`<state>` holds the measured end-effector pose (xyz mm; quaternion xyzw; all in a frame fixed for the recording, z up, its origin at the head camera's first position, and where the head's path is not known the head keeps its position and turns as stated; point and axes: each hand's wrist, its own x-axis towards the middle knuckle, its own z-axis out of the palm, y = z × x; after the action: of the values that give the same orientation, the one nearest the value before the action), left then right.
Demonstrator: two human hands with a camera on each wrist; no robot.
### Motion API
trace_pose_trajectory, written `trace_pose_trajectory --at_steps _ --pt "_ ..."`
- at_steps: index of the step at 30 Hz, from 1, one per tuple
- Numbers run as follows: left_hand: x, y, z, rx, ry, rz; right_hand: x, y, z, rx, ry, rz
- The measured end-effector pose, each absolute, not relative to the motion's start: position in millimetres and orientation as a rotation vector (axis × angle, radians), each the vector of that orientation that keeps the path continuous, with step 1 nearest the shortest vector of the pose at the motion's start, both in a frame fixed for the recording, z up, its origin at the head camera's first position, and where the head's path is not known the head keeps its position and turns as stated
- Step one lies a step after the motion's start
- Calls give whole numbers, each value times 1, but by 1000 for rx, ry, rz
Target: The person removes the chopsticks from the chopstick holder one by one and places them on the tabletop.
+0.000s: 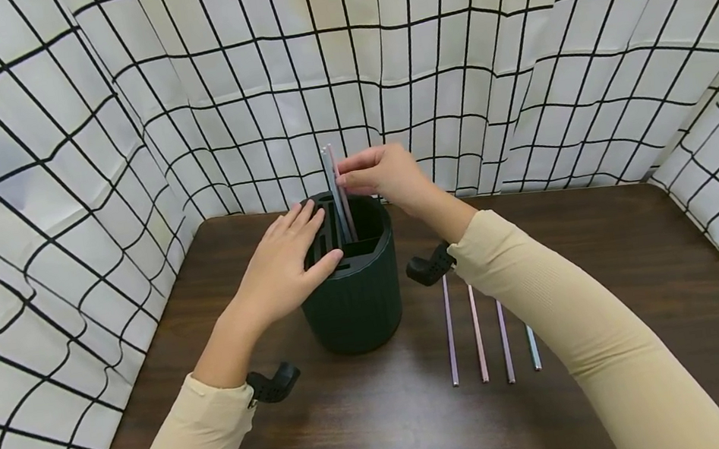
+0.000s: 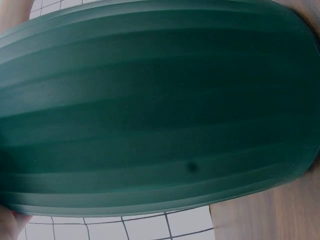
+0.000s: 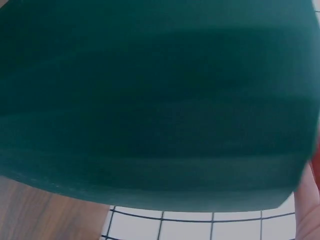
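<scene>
A dark green ribbed holder [image 1: 352,310] with slots and an open compartment in its top stands upright on the table. My left hand [image 1: 282,266] rests on the left of its top, fingers extended over the slotted part and thumb along the near rim. At the compartment, my right hand [image 1: 394,173] pinches a thin pink stick [image 1: 347,215] between thumb and fingers, its lower end inside the holder. Beside it leans a light blue stick [image 1: 331,182]. Both wrist views are mostly filled by the ribbed holder wall [image 2: 160,115], so the fingers' grip is largely hidden there.
Several thin metallic sticks lie side by side right of the holder, among them a purple one [image 1: 450,342], a pink one [image 1: 480,345] and a blue one [image 1: 533,349], partly under the right forearm. White grid-patterned cloth [image 1: 432,53] surrounds the brown wooden table [image 1: 375,437].
</scene>
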<state>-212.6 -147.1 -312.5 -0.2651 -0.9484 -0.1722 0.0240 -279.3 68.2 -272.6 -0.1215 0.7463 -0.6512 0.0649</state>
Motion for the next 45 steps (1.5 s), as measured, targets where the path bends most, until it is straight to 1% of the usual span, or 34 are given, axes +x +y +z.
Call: trace_pose_trajectory --at_steps 7,18,20,24,28,32,38,45 --pt "-214 -146 -313 -825 -2930 -517 -265 81 -246 -441 2245 -2123" --pt "-212 -146 -312 -812 -2930 -517 -231 128 -193 -622 1983 -2691" --pt "-213 -146 -313 -816 -2929 -518 -227 141 -186 -609 1915 -2796" --pt "-212 -146 -313 -810 -2938 -521 -223 171 -181 -495 1771 -2940" --pt "-212 -148 -313 -794 -2945 -521 -222 203 -192 -377 1647 -2983" --pt "-212 -148 -313 -796 -2944 -523 -221 234 -219 -228 1644 -2921" --pt "-212 -147 -314 -795 -2947 -522 -223 275 -262 -38 1742 -2702" --pt "-212 -145 -315 -800 -2943 -521 -222 304 -308 80 1909 -2418"
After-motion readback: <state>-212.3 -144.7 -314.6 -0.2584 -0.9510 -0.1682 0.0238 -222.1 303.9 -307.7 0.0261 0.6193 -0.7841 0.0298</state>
